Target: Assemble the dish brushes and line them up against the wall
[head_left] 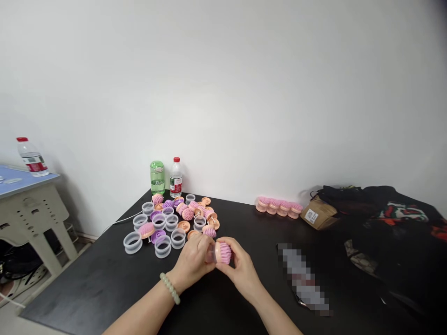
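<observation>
Against the white wall, the black counter supported all the parts. From where I stood, dark clothing occupied its right end, apart from the parts. A loose group of bristled heads and translucent rings lay at left, presumably for easy reach. A row of pink brushes stood side by side near the wall, apparently to separate it from that group. The water bottle stood upright behind the group, probably to avoid spills. The left hand had its fingers curled around a translucent piece. The right hand had thumb and fingers parted by a brush's width, gripping that pink-bristled brush at its edges, likely for alignment; its bristles faced right, over the counter.
</observation>
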A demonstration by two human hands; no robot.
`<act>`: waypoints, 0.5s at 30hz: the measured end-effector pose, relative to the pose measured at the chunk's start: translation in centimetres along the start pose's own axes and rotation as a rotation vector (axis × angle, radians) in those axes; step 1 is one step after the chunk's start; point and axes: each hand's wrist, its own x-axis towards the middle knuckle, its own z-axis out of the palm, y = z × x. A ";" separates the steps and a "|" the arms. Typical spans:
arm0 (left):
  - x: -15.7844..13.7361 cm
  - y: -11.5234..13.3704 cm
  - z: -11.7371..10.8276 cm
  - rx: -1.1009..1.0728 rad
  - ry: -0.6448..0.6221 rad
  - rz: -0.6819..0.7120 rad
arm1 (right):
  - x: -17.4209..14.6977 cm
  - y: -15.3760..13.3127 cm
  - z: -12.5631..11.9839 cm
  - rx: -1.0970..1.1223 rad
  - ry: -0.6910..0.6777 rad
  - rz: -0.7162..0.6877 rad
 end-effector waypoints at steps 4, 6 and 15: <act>0.1 0.0 -0.2 0.016 -0.006 0.012 | 0.0 0.9 -0.1 0.097 0.010 0.116; 0.2 0.1 -0.4 0.026 -0.023 0.030 | 0.1 1.4 -0.1 0.098 0.010 0.195; -0.1 -0.2 -0.1 0.140 -0.102 0.043 | 0.2 2.6 -0.4 0.124 0.009 0.204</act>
